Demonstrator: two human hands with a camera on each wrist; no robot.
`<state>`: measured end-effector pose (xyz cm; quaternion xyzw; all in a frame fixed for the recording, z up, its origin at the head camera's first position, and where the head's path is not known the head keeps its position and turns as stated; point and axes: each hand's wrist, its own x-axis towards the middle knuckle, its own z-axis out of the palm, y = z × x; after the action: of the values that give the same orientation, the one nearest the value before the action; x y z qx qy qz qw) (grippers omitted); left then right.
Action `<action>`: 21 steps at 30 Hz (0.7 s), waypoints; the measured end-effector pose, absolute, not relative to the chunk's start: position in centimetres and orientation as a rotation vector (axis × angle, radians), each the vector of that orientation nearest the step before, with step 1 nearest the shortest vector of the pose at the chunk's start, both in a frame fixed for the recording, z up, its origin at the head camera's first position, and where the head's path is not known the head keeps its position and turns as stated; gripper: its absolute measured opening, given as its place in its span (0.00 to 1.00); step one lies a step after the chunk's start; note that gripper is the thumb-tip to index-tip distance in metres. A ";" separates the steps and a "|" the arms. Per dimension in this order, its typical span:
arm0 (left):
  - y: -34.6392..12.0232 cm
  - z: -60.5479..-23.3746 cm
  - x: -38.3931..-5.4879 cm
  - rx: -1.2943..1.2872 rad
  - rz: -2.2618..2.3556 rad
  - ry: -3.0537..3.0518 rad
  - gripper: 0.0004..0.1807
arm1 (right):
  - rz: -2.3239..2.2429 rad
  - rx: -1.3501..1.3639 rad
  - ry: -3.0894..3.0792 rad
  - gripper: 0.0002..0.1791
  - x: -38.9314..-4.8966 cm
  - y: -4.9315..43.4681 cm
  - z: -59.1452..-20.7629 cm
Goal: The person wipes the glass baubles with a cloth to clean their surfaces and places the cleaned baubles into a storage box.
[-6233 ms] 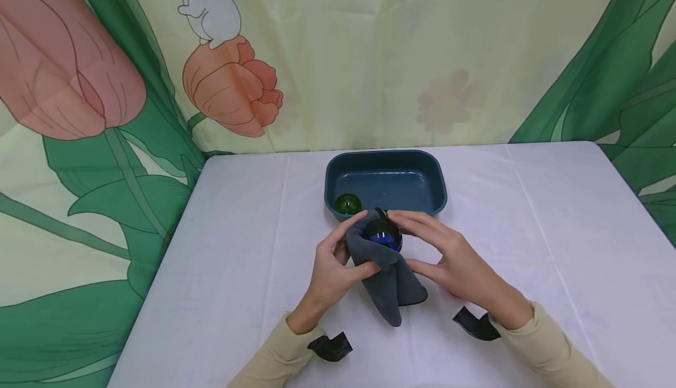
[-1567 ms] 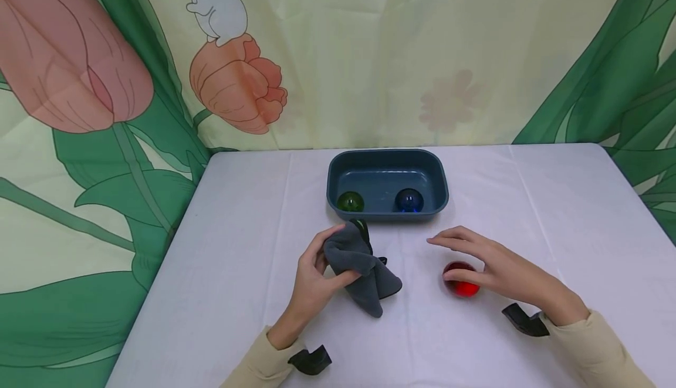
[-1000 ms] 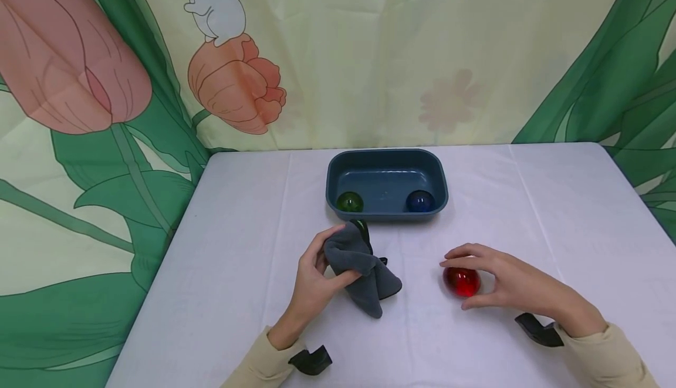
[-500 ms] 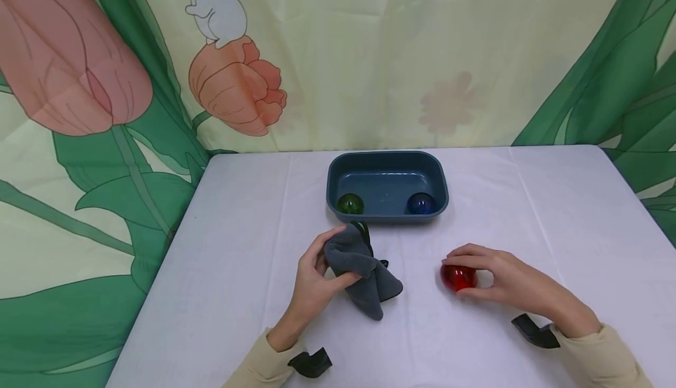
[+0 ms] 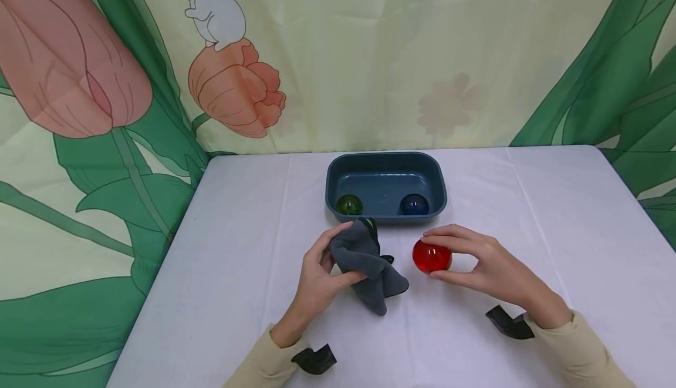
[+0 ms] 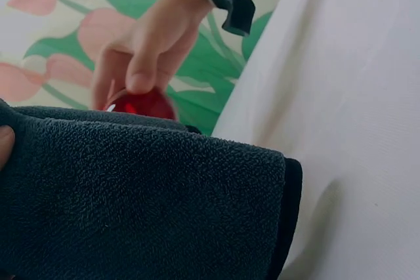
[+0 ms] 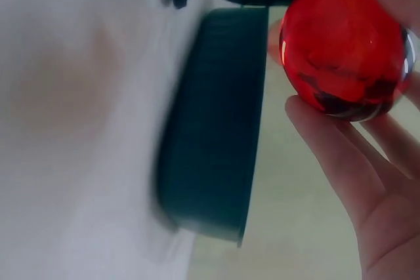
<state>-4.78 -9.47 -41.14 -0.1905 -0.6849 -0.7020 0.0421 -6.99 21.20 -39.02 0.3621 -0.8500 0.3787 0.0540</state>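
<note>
My right hand (image 5: 483,262) pinches a clear red ball (image 5: 430,257) between thumb and fingers, raised off the table in front of the basin. In the right wrist view the red ball (image 7: 344,47) fills the upper right, with fingertips against its side. My left hand (image 5: 322,276) grips a bunched dark grey cloth (image 5: 364,259) with black edging, just left of the ball. The left wrist view shows the cloth (image 6: 144,195) up close, hiding part of the red ball (image 6: 144,104) behind it.
A dark blue basin (image 5: 385,221) stands behind the hands. In it lie a green ball (image 5: 349,205) at the left and a blue ball (image 5: 414,204) at the right. A white cloth covers the table (image 5: 237,247), with a printed curtain (image 5: 359,53) behind.
The blue ball has gone from the cloth into the basin. My right hand has since taken hold of the red ball, lifted it and brought it left toward the cloth in my left hand.
</note>
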 end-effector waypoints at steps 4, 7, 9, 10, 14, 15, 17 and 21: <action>-9.1 -40.7 -4.8 -0.592 -2.160 -2.097 0.43 | 1.180 1.119 -2.529 0.35 -7.1 20.2 -38.5; -8.9 -40.5 -4.8 -0.602 -2.159 -2.102 0.43 | 1.209 1.134 -2.502 0.35 -7.3 19.4 -38.2; -8.7 -40.3 -4.9 -0.605 -2.156 -2.110 0.42 | 1.232 1.137 -2.485 0.35 -7.4 18.9 -38.0; -8.6 -40.2 -4.9 -0.605 -2.152 -2.117 0.42 | 1.244 1.132 -2.481 0.35 -7.5 18.7 -37.9; -8.3 -40.0 -4.9 -0.599 -2.143 -2.140 0.42 | 1.283 1.114 -2.474 0.34 -7.6 17.7 -37.6; -8.3 -39.9 -4.9 -0.599 -2.143 -2.144 0.42 | 1.296 1.102 -2.479 0.34 -7.7 17.5 -37.5; -8.2 -39.9 -4.9 -0.601 -2.139 -2.150 0.42 | 1.310 1.089 -2.475 0.34 -7.7 17.1 -37.4; -8.0 -39.8 -4.9 -0.609 -2.127 -2.156 0.41 | 1.349 1.044 -2.440 0.34 -7.7 16.2 -37.3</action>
<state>-4.92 -7.98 -39.78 -0.1971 -0.6977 -0.6883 0.0259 -7.71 16.25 -37.27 0.3495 -0.8168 0.4516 0.0820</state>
